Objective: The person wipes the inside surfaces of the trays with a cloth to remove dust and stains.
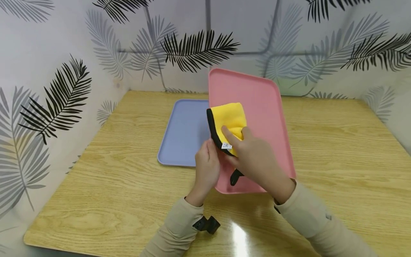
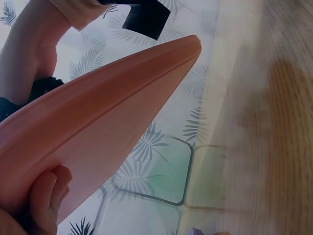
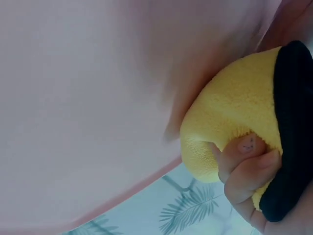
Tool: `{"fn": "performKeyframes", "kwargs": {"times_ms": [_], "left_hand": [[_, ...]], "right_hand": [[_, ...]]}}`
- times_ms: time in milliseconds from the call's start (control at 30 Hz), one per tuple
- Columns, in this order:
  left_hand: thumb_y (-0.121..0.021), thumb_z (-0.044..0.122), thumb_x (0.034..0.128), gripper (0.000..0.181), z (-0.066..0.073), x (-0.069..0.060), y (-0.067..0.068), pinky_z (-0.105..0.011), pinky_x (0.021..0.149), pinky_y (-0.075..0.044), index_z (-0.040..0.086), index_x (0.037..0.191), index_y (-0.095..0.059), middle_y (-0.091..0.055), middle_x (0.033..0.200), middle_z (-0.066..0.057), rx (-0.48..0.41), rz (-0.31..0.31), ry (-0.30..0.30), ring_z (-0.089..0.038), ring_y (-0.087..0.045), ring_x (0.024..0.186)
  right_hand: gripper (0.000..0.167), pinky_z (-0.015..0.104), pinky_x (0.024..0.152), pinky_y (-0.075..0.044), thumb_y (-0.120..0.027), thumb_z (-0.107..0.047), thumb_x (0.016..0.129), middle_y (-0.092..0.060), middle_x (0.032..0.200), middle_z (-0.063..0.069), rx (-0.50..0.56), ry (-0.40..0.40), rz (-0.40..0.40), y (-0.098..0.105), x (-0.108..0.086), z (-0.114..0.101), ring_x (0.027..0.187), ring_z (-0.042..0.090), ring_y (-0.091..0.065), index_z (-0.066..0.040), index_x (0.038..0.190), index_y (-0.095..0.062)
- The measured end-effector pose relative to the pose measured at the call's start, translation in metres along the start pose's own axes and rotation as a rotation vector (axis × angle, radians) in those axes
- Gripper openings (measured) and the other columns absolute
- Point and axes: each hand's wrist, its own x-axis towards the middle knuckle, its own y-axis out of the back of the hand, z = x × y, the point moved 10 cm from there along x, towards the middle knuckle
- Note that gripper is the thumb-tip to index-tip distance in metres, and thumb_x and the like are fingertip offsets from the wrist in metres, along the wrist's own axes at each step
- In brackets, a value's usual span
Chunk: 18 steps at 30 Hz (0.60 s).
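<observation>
A pink tray (image 1: pixel 257 96) is held up at a tilt above the table, its inner face toward me. My left hand (image 1: pixel 207 164) grips its left edge; in the left wrist view the curled fingers (image 2: pixel 51 196) show against the tray's underside (image 2: pixel 112 132). A yellow cloth (image 1: pixel 228 115) with black trim lies against the tray's inner face. My right hand (image 1: pixel 255 157) holds this cloth, and in the right wrist view its fingers are bent into the folded yellow fabric (image 3: pixel 234 98). A small white label (image 1: pixel 226 146) shows on the trim.
A blue tray (image 1: pixel 184 132) lies flat on the wooden table (image 1: pixel 122 185), partly covered by the pink one. Patterned leaf-print sheeting (image 1: pixel 189 21) rises behind the table and along its left side. A black wrist device (image 1: pixel 207 225) sits at my left sleeve.
</observation>
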Motion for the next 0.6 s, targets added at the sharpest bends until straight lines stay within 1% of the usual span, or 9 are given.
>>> {"fn": "performKeyframes", "kwargs": {"times_ms": [100, 167, 367, 467, 533, 600], "left_hand": [[-0.031, 0.009, 0.0979, 0.032, 0.000, 0.000, 0.000, -0.030, 0.057, -0.040, -0.009, 0.086, -0.055, -0.053, 0.072, -0.012, 0.007, 0.001, -0.004, -0.016, -0.044, 0.065], [-0.030, 0.009, 0.0981, 0.033, 0.000, 0.001, 0.000, -0.029, 0.055, -0.038, -0.008, 0.085, -0.054, -0.049, 0.069, -0.011, 0.007, 0.000, -0.001, -0.016, -0.042, 0.063], [-0.030, 0.012, 0.0984, 0.033, -0.002, 0.002, 0.001, -0.027, 0.050, -0.033, -0.005, 0.078, -0.050, -0.036, 0.062, -0.002, 0.004, -0.001, 0.006, -0.014, -0.036, 0.057], [-0.030, 0.012, 0.0984, 0.034, -0.003, 0.002, 0.001, -0.026, 0.049, -0.031, -0.002, 0.073, -0.046, -0.033, 0.060, 0.000, -0.002, -0.001, 0.010, -0.013, -0.035, 0.054], [-0.029, 0.012, 0.0985, 0.033, -0.002, 0.003, 0.002, -0.025, 0.047, -0.031, -0.002, 0.073, -0.046, -0.034, 0.059, 0.000, -0.011, 0.003, 0.004, -0.012, -0.035, 0.052], [-0.029, 0.011, 0.0983, 0.033, -0.002, 0.003, 0.004, -0.024, 0.046, -0.031, -0.003, 0.074, -0.046, -0.036, 0.058, -0.001, -0.019, 0.011, -0.003, -0.012, -0.036, 0.051]], "right_hand": [[0.060, 0.028, 0.034, -0.033, -0.075, -0.027, 0.071, -0.045, 0.078, 0.020, 0.015, 0.033, 0.017, 0.003, 0.000, -0.005, 0.036, 0.016, -0.030, -0.010, 0.123, -0.053], [0.059, 0.029, 0.035, -0.034, -0.076, -0.026, 0.070, -0.046, 0.080, 0.021, 0.031, 0.027, 0.013, 0.003, 0.000, -0.004, 0.036, 0.016, -0.030, -0.011, 0.123, -0.053], [0.066, 0.029, 0.038, -0.036, -0.081, -0.018, 0.064, -0.046, 0.089, 0.022, 0.077, -0.047, -0.052, 0.001, -0.005, 0.008, 0.038, 0.018, -0.032, -0.018, 0.124, -0.055], [0.067, 0.030, 0.038, -0.036, -0.082, -0.016, 0.062, -0.045, 0.091, 0.022, 0.074, -0.076, -0.075, -0.001, -0.008, 0.015, 0.038, 0.018, -0.033, -0.019, 0.124, -0.055], [0.067, 0.029, 0.038, -0.035, -0.082, -0.016, 0.063, -0.045, 0.090, 0.022, 0.070, -0.096, -0.088, -0.002, -0.011, 0.021, 0.038, 0.019, -0.033, -0.019, 0.124, -0.055], [0.067, 0.029, 0.038, -0.034, -0.081, -0.016, 0.064, -0.045, 0.091, 0.022, 0.053, -0.135, -0.116, -0.004, -0.014, 0.029, 0.037, 0.018, -0.033, -0.020, 0.125, -0.053]]}}
